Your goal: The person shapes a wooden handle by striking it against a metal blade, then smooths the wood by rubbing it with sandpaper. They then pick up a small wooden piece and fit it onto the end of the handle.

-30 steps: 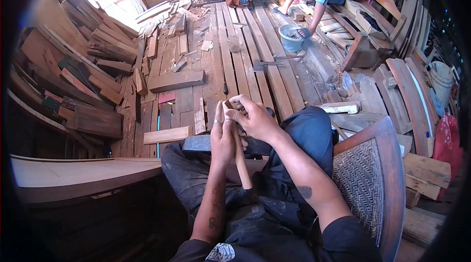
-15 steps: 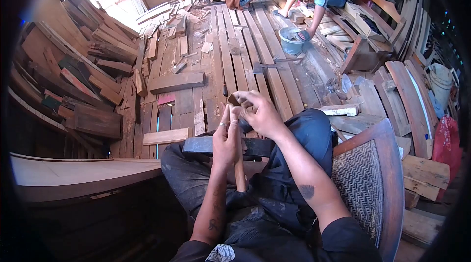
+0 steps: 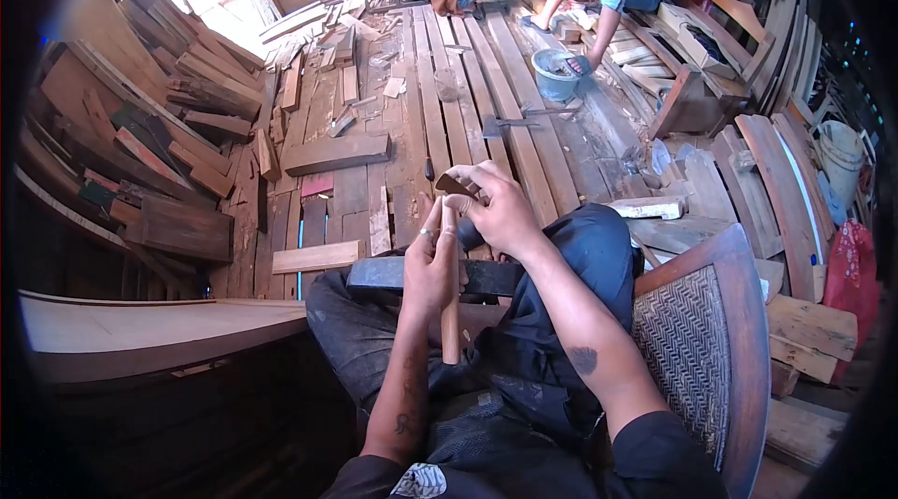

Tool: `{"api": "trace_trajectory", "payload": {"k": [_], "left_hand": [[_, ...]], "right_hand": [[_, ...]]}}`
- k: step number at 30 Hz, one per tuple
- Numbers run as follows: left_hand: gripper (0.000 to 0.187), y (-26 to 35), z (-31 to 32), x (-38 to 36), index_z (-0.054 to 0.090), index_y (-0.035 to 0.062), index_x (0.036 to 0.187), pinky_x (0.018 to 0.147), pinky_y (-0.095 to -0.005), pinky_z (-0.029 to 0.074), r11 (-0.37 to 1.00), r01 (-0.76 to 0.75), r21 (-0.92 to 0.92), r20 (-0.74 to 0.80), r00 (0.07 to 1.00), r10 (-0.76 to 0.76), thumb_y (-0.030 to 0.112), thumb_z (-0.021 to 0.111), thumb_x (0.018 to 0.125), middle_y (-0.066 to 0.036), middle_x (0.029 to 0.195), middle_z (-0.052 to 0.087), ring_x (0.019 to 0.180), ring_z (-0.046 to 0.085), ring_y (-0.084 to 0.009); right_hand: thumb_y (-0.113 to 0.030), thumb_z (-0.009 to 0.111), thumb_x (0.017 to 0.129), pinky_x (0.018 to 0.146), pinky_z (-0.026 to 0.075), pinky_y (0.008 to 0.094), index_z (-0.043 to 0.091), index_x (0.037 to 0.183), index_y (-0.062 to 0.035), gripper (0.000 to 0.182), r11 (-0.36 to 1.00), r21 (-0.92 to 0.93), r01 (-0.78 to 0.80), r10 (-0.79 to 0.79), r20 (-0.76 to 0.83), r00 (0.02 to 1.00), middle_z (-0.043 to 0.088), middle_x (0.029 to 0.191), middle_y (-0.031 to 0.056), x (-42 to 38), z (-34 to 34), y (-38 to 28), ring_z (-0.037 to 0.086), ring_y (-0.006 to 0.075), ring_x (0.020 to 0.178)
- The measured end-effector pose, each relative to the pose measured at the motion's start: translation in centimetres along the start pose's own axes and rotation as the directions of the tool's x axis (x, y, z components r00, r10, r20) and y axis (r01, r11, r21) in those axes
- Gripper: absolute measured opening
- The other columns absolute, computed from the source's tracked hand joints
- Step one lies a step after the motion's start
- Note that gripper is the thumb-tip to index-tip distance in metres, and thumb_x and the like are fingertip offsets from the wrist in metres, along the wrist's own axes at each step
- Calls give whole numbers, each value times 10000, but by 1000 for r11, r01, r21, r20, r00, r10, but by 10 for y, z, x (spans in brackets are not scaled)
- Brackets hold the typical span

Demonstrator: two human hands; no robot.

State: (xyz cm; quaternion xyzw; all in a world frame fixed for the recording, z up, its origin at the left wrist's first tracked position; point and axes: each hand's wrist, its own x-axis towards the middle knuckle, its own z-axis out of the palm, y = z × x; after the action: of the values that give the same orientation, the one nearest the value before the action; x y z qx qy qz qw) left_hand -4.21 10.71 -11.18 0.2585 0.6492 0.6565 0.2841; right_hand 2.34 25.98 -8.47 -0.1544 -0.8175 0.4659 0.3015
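Right, your left hand [image 3: 428, 265] fingers clamp the wooden handle [image 3: 450, 312] upright over the dark block [image 3: 393, 273] on your lap, steadying it; right hand [image 3: 500, 209] fingers pinch a small dark piece [image 3: 456, 185] atop the handle.

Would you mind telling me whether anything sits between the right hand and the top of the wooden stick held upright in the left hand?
Only a small dark piece, pinched in the right hand, sits over the wooden stick held by the left hand; nothing else intervenes.
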Motion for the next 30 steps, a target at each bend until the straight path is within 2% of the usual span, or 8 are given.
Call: {"api": "trace_trajectory", "payload": {"k": [3,8,12,17,21,23,25,30], "left_hand": [[502,-2,-3,2,472,65,1596,476,-229,491,1000,16,11,-4,1000,-16,319,491,1164,-15,832,658,554,580,-69],[514,-5,-4,4,467,63,1600,487,-242,500,999,-16,49,29,999,14,327,493,1159,-22,844,668,561,585,-76],[485,0,-5,3,483,56,1589,497,-239,496,1000,-10,9,35,999,10,256,470,1147,-22,849,673,569,594,-79],[532,-16,-7,6,447,46,1623,496,-238,495,992,-122,25,32,992,121,280,497,1148,-27,841,674,575,600,-82],[549,2,-7,-1,412,63,1655,507,-234,503,1000,27,-9,61,998,-26,236,489,1140,-34,910,679,622,609,-73],[549,-1,-7,1,409,79,1662,518,-234,503,1000,-24,5,69,997,23,218,484,1137,-31,904,681,630,609,-75],[549,-8,-8,5,408,85,1665,523,-235,503,993,-112,25,68,992,111,202,480,1133,-31,897,682,631,608,-77],[538,0,-8,-1,424,47,1650,514,-234,471,996,-15,-84,66,998,20,213,521,1147,8,840,589,637,573,-62]], "right_hand": [[-194,792,986,911,574,352,705,1348,-51,399,997,64,45,-54,145,988,693,1166,102,-5,2,5,727,213,1074],[-219,791,989,931,567,364,709,1339,-42,401,995,-83,53,-55,-26,998,687,1168,104,2,1,9,711,214,1056],[-223,799,982,920,580,353,710,1333,-31,411,996,83,23,-34,134,990,699,1206,113,-2,-4,6,729,228,1074],[-210,790,987,970,563,367,719,1320,-29,385,994,104,-14,5,83,997,697,1198,110,3,-6,4,714,222,1092],[-190,768,993,936,562,372,738,1301,-47,341,986,160,-56,38,117,992,705,1195,120,1,-5,11,727,254,1072],[-181,770,989,941,557,367,741,1290,-45,332,995,99,-22,23,-6,1000,704,1176,121,4,-4,8,722,254,1079],[-178,772,987,941,556,365,743,1282,-43,326,994,105,-9,6,28,1000,704,1173,119,4,-5,11,718,251,1084],[-171,771,985,934,557,364,748,1274,-47,315,992,121,-42,33,78,996,701,1175,117,1,-8,7,718,249,1080]]}}
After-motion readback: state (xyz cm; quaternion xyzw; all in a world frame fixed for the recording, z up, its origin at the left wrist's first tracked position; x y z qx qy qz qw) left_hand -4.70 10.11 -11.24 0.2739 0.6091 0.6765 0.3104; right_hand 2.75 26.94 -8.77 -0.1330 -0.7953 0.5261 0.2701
